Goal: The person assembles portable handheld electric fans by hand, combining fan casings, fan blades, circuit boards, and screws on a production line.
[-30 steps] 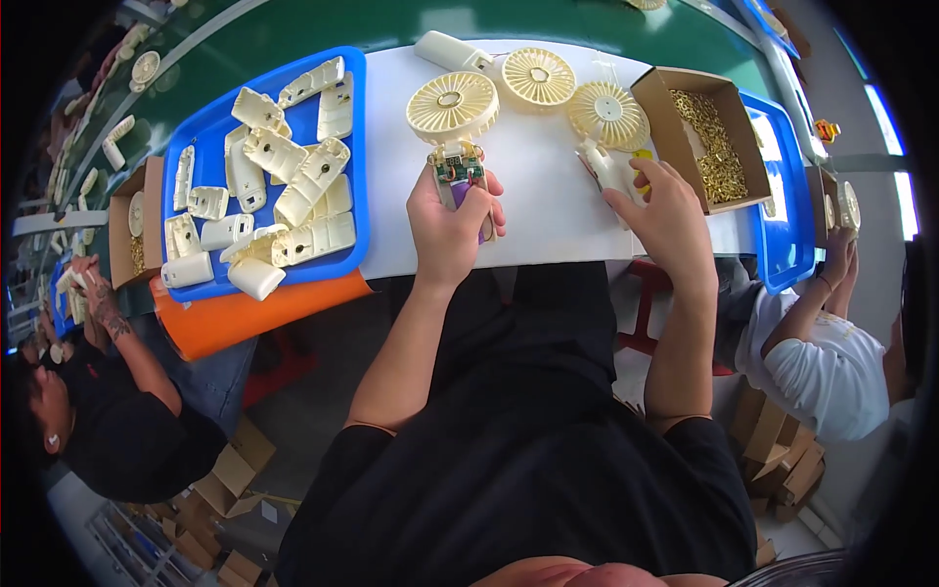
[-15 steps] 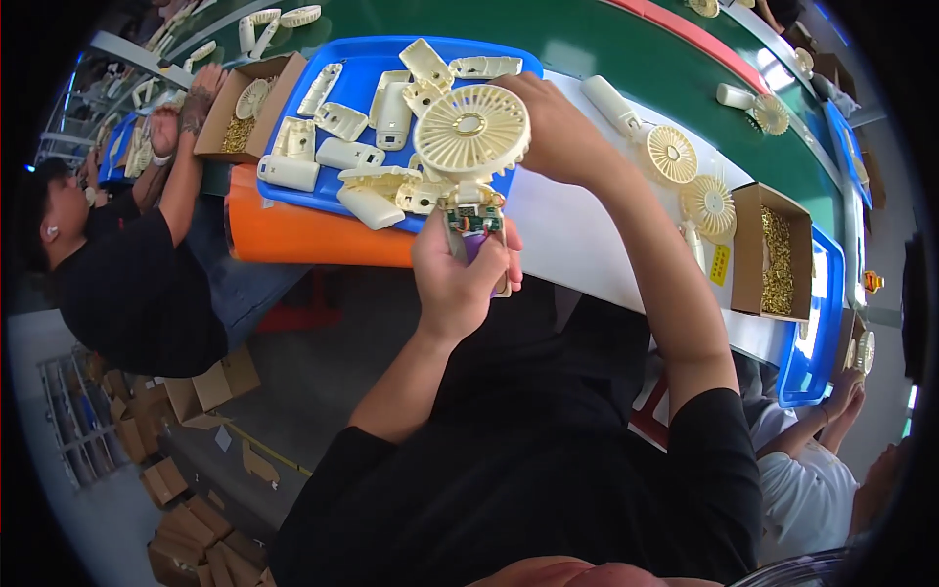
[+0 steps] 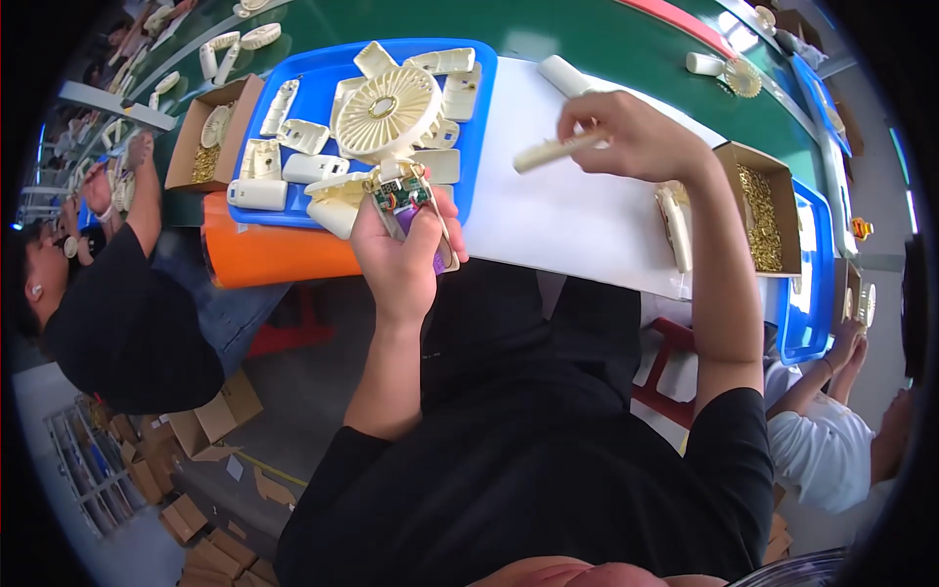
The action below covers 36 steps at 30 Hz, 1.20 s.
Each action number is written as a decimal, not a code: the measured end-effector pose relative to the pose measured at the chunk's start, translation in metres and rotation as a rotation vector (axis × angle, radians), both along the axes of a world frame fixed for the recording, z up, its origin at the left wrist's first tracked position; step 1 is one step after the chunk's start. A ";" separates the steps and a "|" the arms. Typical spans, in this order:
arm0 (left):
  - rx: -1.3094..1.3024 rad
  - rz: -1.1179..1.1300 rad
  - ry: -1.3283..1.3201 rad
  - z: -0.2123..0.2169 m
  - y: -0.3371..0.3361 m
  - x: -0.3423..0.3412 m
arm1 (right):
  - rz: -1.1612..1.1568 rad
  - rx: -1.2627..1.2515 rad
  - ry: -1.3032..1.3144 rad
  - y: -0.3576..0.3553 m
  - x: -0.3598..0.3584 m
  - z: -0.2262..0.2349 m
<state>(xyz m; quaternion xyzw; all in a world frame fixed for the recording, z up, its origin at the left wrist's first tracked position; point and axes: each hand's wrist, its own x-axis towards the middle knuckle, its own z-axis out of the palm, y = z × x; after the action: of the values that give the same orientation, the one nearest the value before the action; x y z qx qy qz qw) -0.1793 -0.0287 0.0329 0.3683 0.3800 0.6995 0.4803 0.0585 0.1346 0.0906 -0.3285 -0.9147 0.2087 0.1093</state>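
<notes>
My left hand (image 3: 399, 259) is closed round the opened handle of a cream handheld fan, its round grille (image 3: 386, 112) hanging over the blue tray (image 3: 480, 127). Inside the handle show a green circuit board (image 3: 399, 194) and a purple part. Off to the right, my right hand (image 3: 636, 137) pinches a long cream handle cover (image 3: 550, 153) above the white work surface (image 3: 577, 220). Loose cream handle shells, among them a white-cream shell with a small window (image 3: 315, 168), lie in the tray. The right hand and forearm hide part of the surface behind them.
A cardboard box of small brass-coloured pieces (image 3: 763, 220) stands at the right, another box (image 3: 217, 132) left of the tray. A fan handle (image 3: 677, 230) lies beside my right forearm. Co-workers sit at both sides; a fan (image 3: 740, 78) lies on the green belt.
My right hand has moved from the tray's far right edge to over the white surface, now visibly holding a handle cover. The fan in my left hand appears farther left as the view shifted.
</notes>
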 end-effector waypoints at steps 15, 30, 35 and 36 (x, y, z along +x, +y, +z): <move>-0.091 -0.230 0.013 -0.026 0.032 0.072 | -0.706 0.001 -0.134 -0.045 0.014 -0.039; -0.133 -0.236 0.001 -0.033 0.049 0.107 | -0.643 -0.776 0.956 -0.148 0.068 -0.068; -0.135 -0.270 0.040 -0.038 0.050 0.120 | -0.655 -0.797 1.279 -0.169 0.038 -0.083; -0.136 -0.271 0.043 -0.039 0.050 0.123 | -0.654 -0.768 1.313 -0.168 0.036 -0.084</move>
<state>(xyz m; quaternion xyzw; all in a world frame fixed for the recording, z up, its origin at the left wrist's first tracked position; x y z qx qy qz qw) -0.0567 0.0209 -0.0059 0.3977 0.3836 0.5929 0.5858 0.0942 -0.0335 0.0063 -0.4037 -0.3879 0.6138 0.5567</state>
